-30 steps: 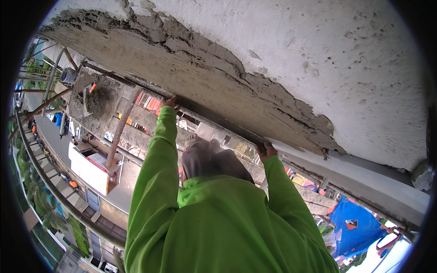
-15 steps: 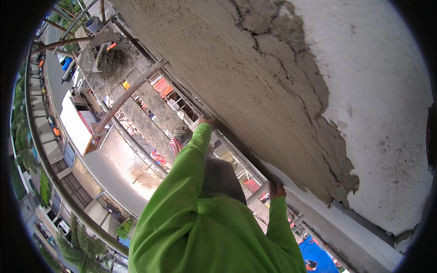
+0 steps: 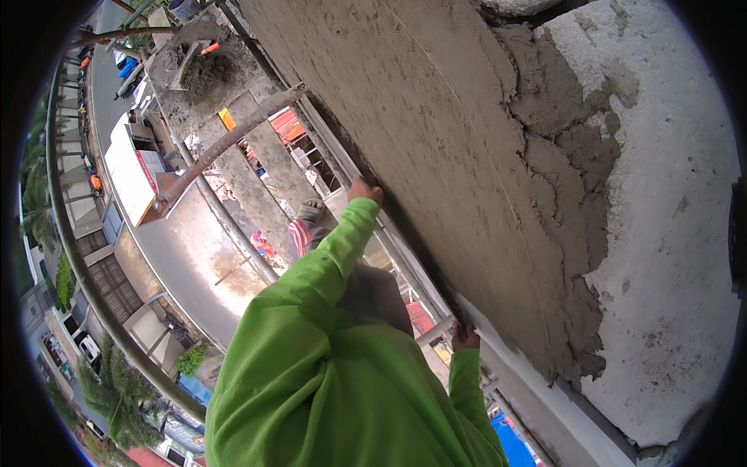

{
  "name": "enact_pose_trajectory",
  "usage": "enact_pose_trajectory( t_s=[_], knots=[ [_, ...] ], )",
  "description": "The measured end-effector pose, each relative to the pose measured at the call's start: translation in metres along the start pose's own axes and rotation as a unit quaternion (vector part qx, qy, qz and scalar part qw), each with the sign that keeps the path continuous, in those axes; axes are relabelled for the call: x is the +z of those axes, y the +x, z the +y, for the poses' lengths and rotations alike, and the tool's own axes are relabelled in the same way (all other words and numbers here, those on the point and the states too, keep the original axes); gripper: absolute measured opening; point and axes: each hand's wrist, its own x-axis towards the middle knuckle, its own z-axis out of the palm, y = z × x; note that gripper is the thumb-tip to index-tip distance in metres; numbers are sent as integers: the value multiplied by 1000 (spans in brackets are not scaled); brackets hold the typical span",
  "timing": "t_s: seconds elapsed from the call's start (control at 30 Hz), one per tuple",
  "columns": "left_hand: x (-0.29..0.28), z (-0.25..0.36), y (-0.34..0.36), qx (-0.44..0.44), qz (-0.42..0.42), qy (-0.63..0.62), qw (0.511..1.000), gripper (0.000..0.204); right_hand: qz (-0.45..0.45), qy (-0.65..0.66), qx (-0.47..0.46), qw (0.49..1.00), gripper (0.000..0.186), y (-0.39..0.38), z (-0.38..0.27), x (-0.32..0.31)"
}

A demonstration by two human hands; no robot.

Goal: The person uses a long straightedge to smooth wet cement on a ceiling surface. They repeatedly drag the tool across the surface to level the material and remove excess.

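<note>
Both my arms, in green sleeves, reach to the lower edge of a wall coated with brown mortar (image 3: 436, 156). A long, dark straight bar (image 3: 416, 253) lies along that edge, partly in shadow. My left hand (image 3: 364, 191) is closed round its farther part. Nearer to me, my right hand (image 3: 465, 337) has its fingers curled on the same bar. Both hands' fingers are partly hidden. A thin string (image 3: 498, 179) runs along the mortar. Rough, cracked mortar (image 3: 564, 156) borders a pale wall surface (image 3: 669, 233).
Scaffold planks (image 3: 268, 167) with gaps lie below, under my sandalled foot (image 3: 310, 209). A wooden pole (image 3: 233, 136) crosses them. Farther off are a mortar heap (image 3: 214, 70), an orange-handled tool (image 3: 210, 48) and a bucket (image 3: 185, 9). A curved-looking rail (image 3: 101, 307) stands at left, above a road.
The view has shifted, showing more of the rough mortar. My left hand appears slightly farther away and my right slightly nearer; both keep their grip on the bar.
</note>
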Motion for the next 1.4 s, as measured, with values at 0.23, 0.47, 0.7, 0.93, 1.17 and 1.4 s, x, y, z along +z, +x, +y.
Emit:
enact_pose_trajectory(
  t_s=[0.23,0.47,0.7,0.93,1.17,1.4],
  knots=[
    [-73,40,28,88,97,-37,991,37,-100,0,30,995,22,-28,20,57],
    [-153,74,75,91,84,-53,991,41,-171,-13,4,985,27,-79,54,144],
    [-77,36,13,-27,-102,-414,904,33,-115,-153,-109,975,21,-21,41,51],
    [97,-76,-41,6,-37,-186,982,44,-23,-52,-95,994,19,23,-30,-79],
    [55,-19,-50,-85,-78,-33,993,43,-53,25,-72,996,19,11,-21,-74],
    [-9,11,-6,-13,-10,-79,997,40,-157,6,-45,987,21,-2,6,-16]
  ],
)
